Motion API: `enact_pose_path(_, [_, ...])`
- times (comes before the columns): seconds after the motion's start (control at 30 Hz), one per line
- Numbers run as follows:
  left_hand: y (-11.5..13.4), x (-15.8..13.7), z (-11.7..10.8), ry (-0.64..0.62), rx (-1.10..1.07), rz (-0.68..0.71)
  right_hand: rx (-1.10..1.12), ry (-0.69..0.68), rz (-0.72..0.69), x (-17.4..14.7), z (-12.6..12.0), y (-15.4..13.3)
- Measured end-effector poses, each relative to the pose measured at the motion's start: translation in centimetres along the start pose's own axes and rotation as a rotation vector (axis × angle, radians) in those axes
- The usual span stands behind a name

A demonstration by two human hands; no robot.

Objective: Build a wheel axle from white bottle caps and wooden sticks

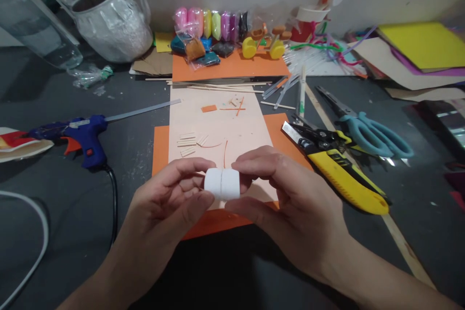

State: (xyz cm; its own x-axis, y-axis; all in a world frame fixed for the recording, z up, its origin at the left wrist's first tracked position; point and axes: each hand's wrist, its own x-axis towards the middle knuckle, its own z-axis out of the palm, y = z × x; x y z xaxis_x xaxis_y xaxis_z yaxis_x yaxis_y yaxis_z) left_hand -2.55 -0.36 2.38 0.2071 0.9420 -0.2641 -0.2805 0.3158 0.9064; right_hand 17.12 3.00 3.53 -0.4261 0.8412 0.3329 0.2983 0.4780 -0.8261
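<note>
Over the sheets of paper I hold two white caps, set end to end with a thin seam between them like a short cylinder. My left hand grips the left side between thumb and fingers. On the right side, the fingers and thumb of my right hand close around it. Beneath lies a cream paper sheet on orange paper. Short cut sticks, thin orange strips and a small orange rectangle rest on the cream sheet.
To the left is a blue glue gun with its cord. Yellow-handled pliers and blue scissors lie right. Behind are long sticks, bagged clay, a yellow-wheeled model and a silver pot.
</note>
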Motion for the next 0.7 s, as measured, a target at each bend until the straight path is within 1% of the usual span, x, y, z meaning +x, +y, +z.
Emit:
enact_pose_path(0.33, [0.04, 0.12, 0.11, 0.006, 0.032, 0.056, 0.007, 0.005, 0.014, -0.09, 0.01, 0.09])
enact_pose_path(0.47, [0.13, 0.12, 0.31, 0.018, 0.023, 0.055, 0.027, -0.008, 0.054, -0.11, 0.09, 0.02])
enact_pose_path(0.53, [0.26, 0.11, 0.37, 0.032, 0.015, 0.024, 0.042, -0.017, 0.101, -0.05, 0.09, 0.07])
enact_pose_path(0.63, [0.45, 0.20, 0.32, 0.057, -0.025, -0.067, 0.066, -0.050, 0.165, 0.12, -0.22, 0.27])
enact_pose_path(0.7, [0.49, 0.36, 0.26, 0.073, -0.083, -0.135, 0.071, -0.096, 0.143, 0.31, -0.60, 0.42])
